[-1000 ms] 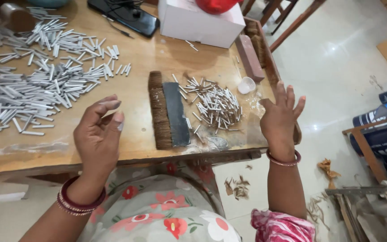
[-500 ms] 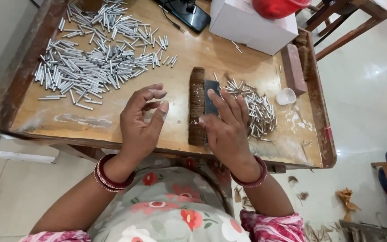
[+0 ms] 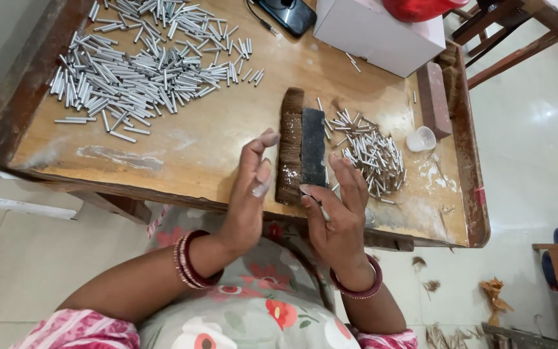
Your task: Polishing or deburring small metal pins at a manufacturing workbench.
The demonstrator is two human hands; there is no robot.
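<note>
A brown fibrous bundle (image 3: 289,145) lies on the wooden table (image 3: 201,148) with a dark flat block (image 3: 313,147) against its right side. My left hand (image 3: 250,190) hovers just left of the bundle's near end, fingers loosely apart, nothing visible in it. Over the table's front edge, my right hand (image 3: 338,216) has its fingers spread, with the fingertips at the near end of the dark block. A small pile of short silver tubes (image 3: 372,152) sits right of the block.
A big heap of longer silver tubes (image 3: 143,64) covers the table's far left. A white box (image 3: 376,32), a dark phone (image 3: 287,13), a reddish brick (image 3: 433,97) and a small white cup (image 3: 422,138) stand at the back and right. Wooden furniture stands beyond the table.
My right hand has come in from the right side of the small tube pile to the dark block. My left hand has opened its pinch and moved close beside the bundle.
</note>
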